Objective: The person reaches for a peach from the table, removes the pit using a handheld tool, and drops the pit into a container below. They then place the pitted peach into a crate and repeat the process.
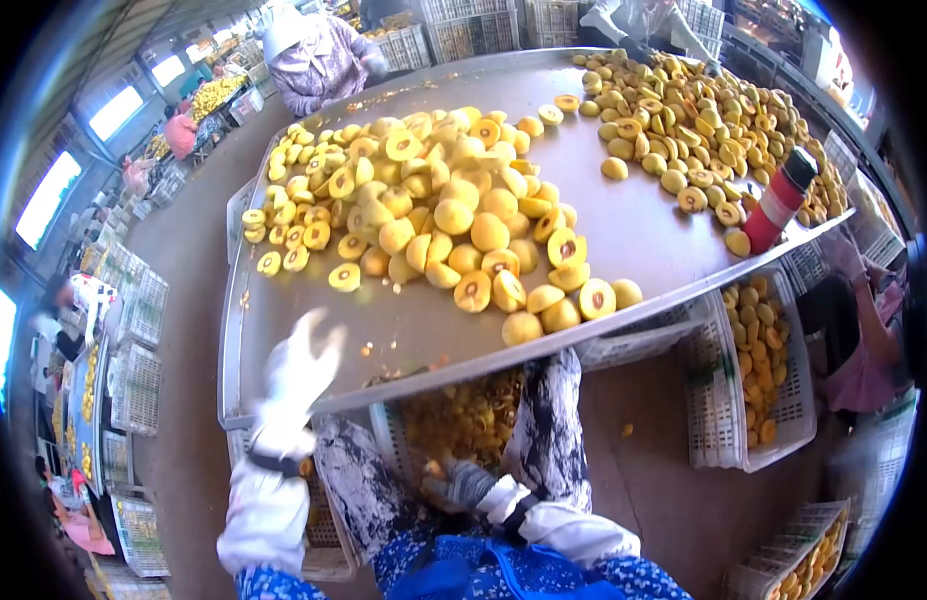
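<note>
My left hand (309, 355), in a white glove, is over the near left part of the metal table (434, 350). Motion blurs it, but its fingers look spread, with nothing visible in them. A big heap of halved yellow peaches (454, 215), many with brown pits showing, lies beyond it. Down between my knees is my right hand (462, 485), in a grey glove. Its fingers are curled, and a small orange-brown bit shows at their tips; I cannot make out what it is. Just beyond that hand stands a crate (389, 440) with blurred, yellow-brown pieces in it.
A second peach heap (674, 125) and a red bottle with a black lid (779, 200) occupy the table's right side. Below is a crate of peach halves (754, 370). A person in a patterned top (319, 60) works across the table; another person's arm (869, 300) is at right.
</note>
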